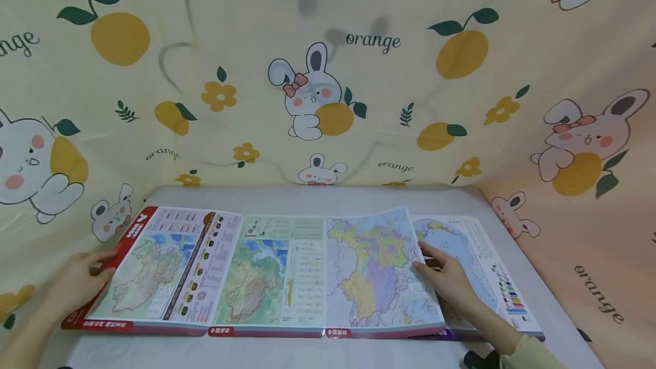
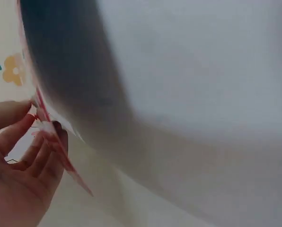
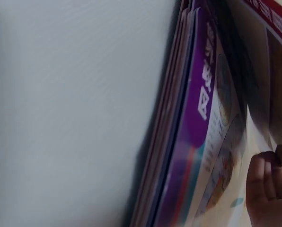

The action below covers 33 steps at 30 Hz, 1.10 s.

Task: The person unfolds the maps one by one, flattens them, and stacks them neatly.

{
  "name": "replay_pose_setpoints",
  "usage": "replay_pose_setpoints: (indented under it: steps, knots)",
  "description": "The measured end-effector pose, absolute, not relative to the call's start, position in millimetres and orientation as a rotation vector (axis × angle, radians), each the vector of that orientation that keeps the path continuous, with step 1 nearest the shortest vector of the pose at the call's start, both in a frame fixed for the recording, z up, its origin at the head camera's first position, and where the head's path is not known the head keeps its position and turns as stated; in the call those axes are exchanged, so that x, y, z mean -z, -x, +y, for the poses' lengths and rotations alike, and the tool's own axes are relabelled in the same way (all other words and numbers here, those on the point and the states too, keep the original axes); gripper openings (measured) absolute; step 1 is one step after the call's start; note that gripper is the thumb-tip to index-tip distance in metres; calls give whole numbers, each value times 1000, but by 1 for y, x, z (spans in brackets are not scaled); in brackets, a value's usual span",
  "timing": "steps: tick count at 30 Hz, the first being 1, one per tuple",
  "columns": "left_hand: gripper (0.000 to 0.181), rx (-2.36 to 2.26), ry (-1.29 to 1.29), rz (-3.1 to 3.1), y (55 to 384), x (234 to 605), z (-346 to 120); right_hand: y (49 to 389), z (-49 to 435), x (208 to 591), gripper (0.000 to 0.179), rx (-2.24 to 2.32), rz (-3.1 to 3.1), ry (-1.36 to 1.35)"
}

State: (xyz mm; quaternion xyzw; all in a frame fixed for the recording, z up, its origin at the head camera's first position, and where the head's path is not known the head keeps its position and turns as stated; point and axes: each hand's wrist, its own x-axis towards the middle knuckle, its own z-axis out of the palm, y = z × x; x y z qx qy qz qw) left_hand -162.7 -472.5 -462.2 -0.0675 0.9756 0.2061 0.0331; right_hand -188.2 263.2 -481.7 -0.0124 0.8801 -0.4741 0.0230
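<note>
MAP SHEET point(image 1: 263, 283), 3 PANELS, HELD BY BOTH ENDS

1. Map sheet. Pos.: spread across the middle, R end overlapping a 2nd map. Red band point(image 1: 128, 249) down L edge; creases b/w panels approx. vertical from where I stand. R end raised, w/ a gap beneath, per R wrist view.

2. L hand point(image 1: 77, 283), qty 1. Grip: narrow; thumb & fingers pinch the sheet's L edge.

3. R hand point(image 1: 453, 281), qty 1. Grip: narrow; thumb & fingertips at the sheet's R edge, pinching it, above the 2nd map.

Handling notes (my judgement): best lift or lower both ends at the same pace, lightly taut, so the mid panels don't sag or kink. R pinch should take the upper sheet only, not catch the layer below. Let it bend at existing creases; no hard pull, paper looks thin.

4. 2nd map point(image 1: 487, 232), under R end. Purple label point(image 3: 205, 90) at near edge, several layers stacked; joined to item 1 or not, can't tell.

5. Table point(image 1: 246, 352), white, under all.

6. Sleeve point(image 1: 530, 356), pale, R arm; dark obj. point(image 1: 482, 359) beside it, unident.

7. Cloth point(image 1: 246, 21), rabbit/orange print, behind & at sides.
</note>
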Motion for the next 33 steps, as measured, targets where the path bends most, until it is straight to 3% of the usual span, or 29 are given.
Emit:
replay_pose_setpoints:
  steps: [9, 13, 26, 33]
  knots:
    - [99, -364, 97, 3072, 153, 478, -463, 185, 262, 483, 71, 1111, 2961, 320]
    - [107, -349, 130, 3025, 151, 485, -460, 183, 261, 484, 77, 979, 3004, 364]
    - [104, -393, 144, 2999, 149, 486, -451, 180, 259, 490, 78, 821, 3069, 378]
    - [98, -361, -55, 3094, 146, 484, -414, 169, 243, 485, 77, 764, 3139, 696]
